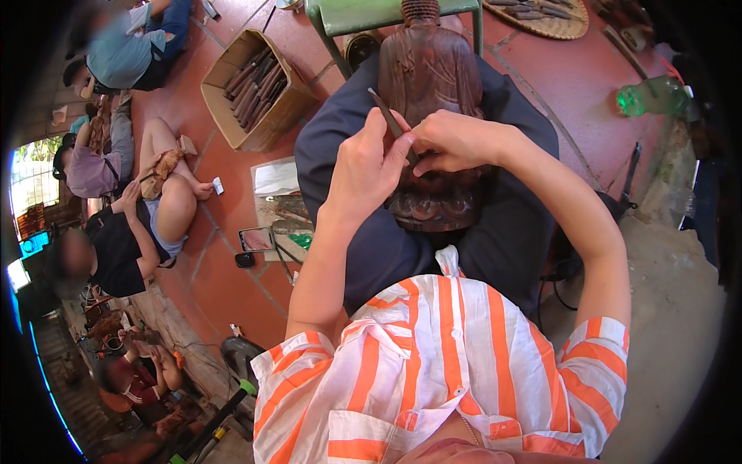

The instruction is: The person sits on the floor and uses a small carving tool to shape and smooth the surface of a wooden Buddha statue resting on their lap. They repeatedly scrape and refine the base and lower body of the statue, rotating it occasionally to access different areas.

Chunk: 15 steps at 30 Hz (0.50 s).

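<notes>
A dark brown carved wooden statue of a robed figure [430, 71] lies between my legs. Its knobbed head points away from me and its carved base [433, 210] is near my waist. Above the statue's middle, my left hand [368, 166] is closed round a slim dark carving tool [386, 114], whose pale tip points up and to the left. My right hand [457, 141] meets it there, fingers curled in at the tool's lower end. The fingers partly hide that end, and the statue's front behind both hands is covered.
A cardboard box [219, 117] of wood-handled tools stands to the left on red floor tiles. Beyond the statue is a green stool [332, 19]; a woven tray [576, 27] holds more tools. A green bottle [653, 97] lies right. Several people sit on the left, one holding a carving [160, 172].
</notes>
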Motion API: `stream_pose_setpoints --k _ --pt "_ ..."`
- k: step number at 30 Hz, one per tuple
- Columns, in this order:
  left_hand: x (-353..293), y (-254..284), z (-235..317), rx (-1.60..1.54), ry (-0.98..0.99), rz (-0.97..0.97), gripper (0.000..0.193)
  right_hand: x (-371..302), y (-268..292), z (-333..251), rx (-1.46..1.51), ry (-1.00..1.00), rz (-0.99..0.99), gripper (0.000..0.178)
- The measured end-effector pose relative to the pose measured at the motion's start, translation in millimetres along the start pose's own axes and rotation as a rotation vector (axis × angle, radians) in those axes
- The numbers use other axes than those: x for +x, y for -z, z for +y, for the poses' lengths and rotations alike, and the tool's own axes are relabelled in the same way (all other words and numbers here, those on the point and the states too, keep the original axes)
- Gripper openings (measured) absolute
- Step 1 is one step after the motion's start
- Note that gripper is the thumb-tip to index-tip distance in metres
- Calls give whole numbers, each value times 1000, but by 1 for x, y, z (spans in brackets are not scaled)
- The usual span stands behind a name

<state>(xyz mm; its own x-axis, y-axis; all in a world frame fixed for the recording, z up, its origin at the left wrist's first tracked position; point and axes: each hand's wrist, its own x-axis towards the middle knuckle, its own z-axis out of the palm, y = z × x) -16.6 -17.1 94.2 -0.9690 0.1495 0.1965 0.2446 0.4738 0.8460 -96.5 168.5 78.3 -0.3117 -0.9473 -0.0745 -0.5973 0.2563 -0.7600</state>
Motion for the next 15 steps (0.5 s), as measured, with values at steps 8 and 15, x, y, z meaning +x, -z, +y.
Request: stream_pose_setpoints --k 8,15 --pt "-6 0 5 -214 84 28 13 5 -4 8 52 29 22 23" --pt "0 10 2 -49 7 2 12 9 1 11 13 121 93 21"
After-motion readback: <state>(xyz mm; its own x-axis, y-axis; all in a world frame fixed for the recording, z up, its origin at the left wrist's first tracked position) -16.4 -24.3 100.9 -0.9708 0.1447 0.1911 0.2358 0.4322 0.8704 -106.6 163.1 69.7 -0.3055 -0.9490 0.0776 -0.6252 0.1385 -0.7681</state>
